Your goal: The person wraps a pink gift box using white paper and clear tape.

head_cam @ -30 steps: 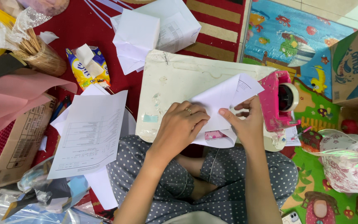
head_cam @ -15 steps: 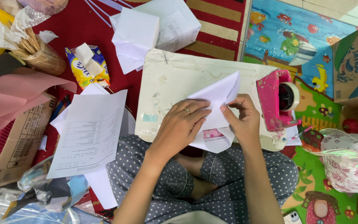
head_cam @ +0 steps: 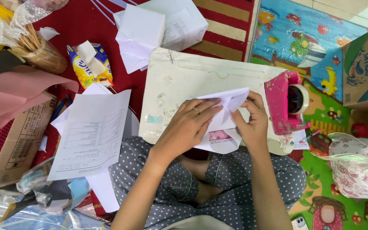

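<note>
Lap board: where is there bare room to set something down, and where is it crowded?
The lap board is bare across its upper half, between the stacked white paper above and the pink tape dispenser on its right. Its lower half is crowded: left hand and right hand press the white folded paper. Left of the board, loose printed sheets cover the rug.
</note>
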